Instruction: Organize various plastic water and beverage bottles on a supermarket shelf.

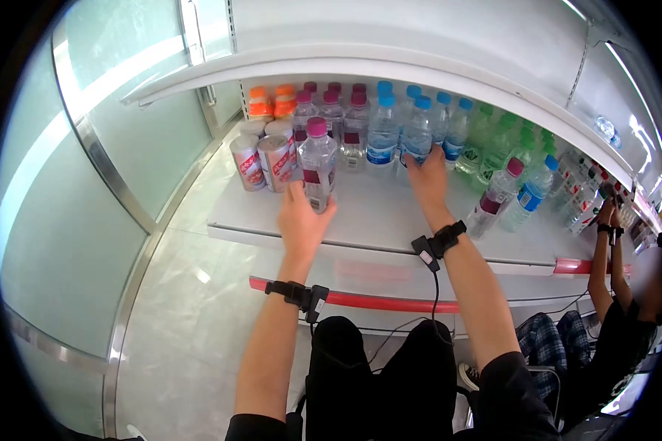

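My left hand (305,217) grips the lower part of a clear bottle with a magenta cap (318,158), in front of other magenta-capped bottles (354,132). My right hand (428,176) is closed around the lower part of a blue-capped water bottle (417,132), beside more blue-capped bottles (382,136). Red and white cans (276,162) stand left of my left hand. Right of my right hand, a magenta-capped bottle (493,198) and a blue-capped bottle (531,195) stand near the shelf's front.
Above the white shelf (390,213) hangs an upper shelf edge (390,62). Orange-capped bottles (260,103) stand at the back left, green bottles (499,147) to the right. A co-worker (618,345) sits at far right, hands at the shelf. Glass doors (51,213) stand left.
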